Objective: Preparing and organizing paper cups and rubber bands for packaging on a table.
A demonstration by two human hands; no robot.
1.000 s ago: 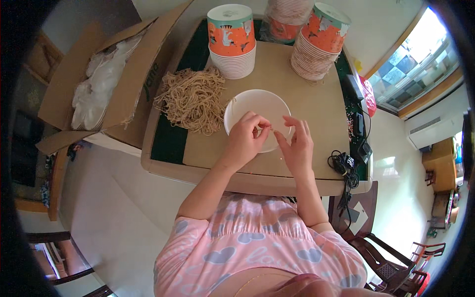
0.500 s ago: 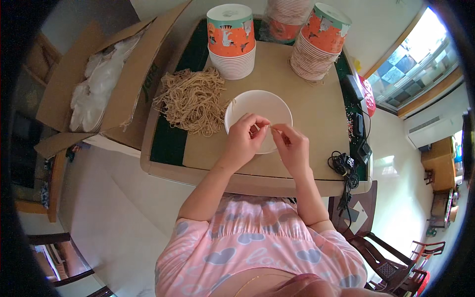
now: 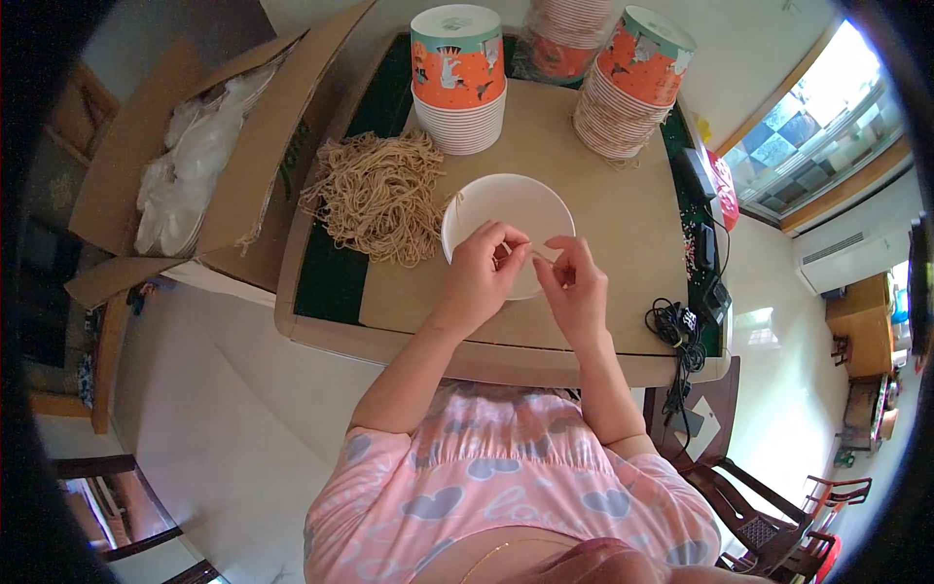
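Note:
A white paper bucket stands on the table in front of me, its wide mouth facing up. Over its near rim, my left hand pinches a thin beige string between thumb and fingertips. On the other side, my right hand holds the same string, with its index finger lifted a little away from the thumb. A short string end hangs over the bucket's far left rim. Left of the bucket lies a loose heap of beige strings.
Behind stand a stack of orange-and-green printed paper buckets and a similar stack with strings hanging from it. A cardboard box holding white plastic-wrapped items is at left. Black cables lie along the right table edge.
My right index finger has lifted and spread from the thumb, and a bit more string shows between the hands. My left hand has hardly moved.

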